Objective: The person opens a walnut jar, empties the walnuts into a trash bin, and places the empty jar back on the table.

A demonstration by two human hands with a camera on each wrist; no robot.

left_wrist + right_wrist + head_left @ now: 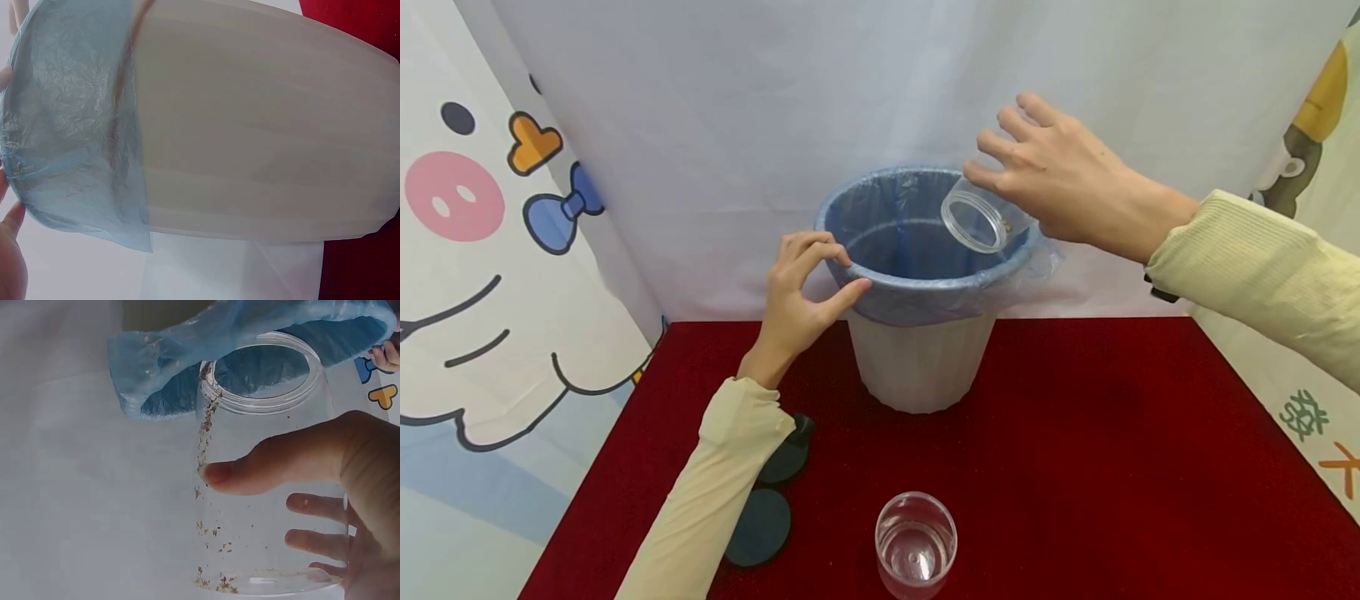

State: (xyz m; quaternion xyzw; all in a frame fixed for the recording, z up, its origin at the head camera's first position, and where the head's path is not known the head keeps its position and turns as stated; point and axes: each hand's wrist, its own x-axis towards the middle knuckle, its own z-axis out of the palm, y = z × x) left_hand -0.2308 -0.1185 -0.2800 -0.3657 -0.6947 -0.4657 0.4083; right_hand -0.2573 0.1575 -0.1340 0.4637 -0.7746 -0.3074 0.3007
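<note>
My right hand grips a clear plastic jar, its thumb on one side and fingers round the other. The jar is tilted, its threaded mouth facing down over the bin's opening. Brown crumbs cling along its inner wall in the right wrist view. Below it stands a white trash can lined with a blue plastic bag folded over the rim. At the near left of that rim, my left hand pinches the bag-covered edge between fingers and thumb.
A clear cup with clear liquid stands on the red tabletop at the front. Two dark round lids lie beside my left sleeve, one partly hidden. A white curtain hangs behind the bin.
</note>
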